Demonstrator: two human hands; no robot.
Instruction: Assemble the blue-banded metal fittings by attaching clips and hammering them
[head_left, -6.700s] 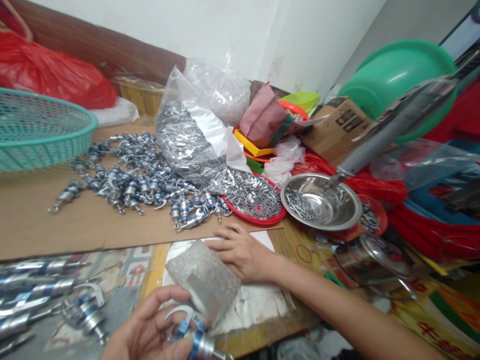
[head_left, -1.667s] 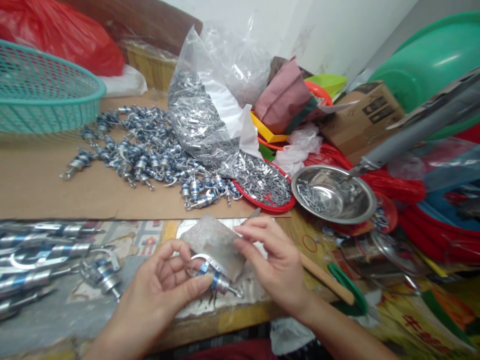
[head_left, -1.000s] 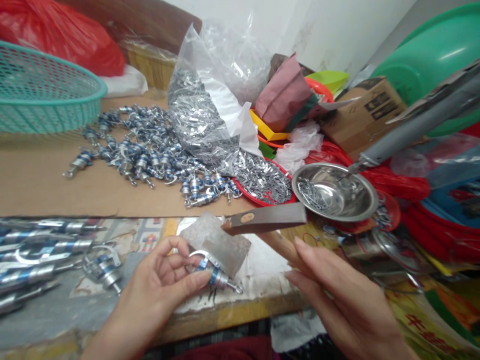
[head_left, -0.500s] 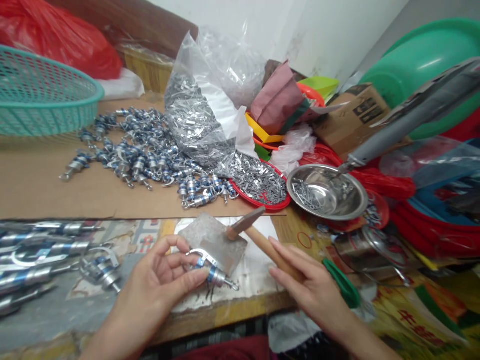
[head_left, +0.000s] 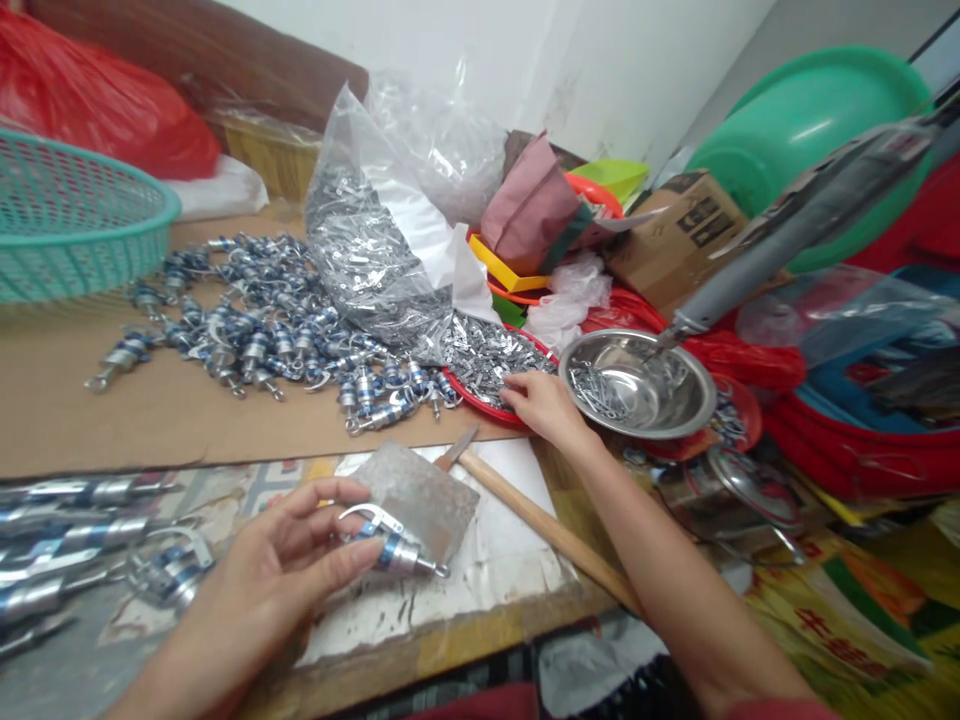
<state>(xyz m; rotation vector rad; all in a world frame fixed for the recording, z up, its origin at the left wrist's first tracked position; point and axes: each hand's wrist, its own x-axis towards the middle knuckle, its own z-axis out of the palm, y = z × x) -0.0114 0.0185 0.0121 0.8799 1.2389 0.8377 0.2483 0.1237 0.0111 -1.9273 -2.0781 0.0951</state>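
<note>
My left hand point(head_left: 300, 555) pinches a silver-and-blue metal fitting point(head_left: 397, 553) between thumb and fingers. The fitting has a curved lever and a small eyelet at its end, and sits at the near edge of a flat steel plate point(head_left: 431, 500). My right hand point(head_left: 544, 405) reaches to a red dish point(head_left: 480, 404) heaped with small flat metal pieces point(head_left: 487, 355). Its fingers are closed at the heap, and whatever is between the tips is too small to make out. A hammer point(head_left: 540, 515) with a wooden handle lies beside the steel plate, partly under my right forearm.
Many similar fittings point(head_left: 277, 325) are piled on cardboard point(head_left: 45, 400), with others at lower left. A clear bag point(head_left: 367, 250) of metal pieces leans behind the dish. A steel bowl point(head_left: 652, 425) stands right of it. A turquoise basket point(head_left: 82, 240) is at far left.
My right hand has let go of the hammer, which now lies on the table, and has moved up to the red dish. My left hand still holds the fitting. The camera view has shifted slightly.
</note>
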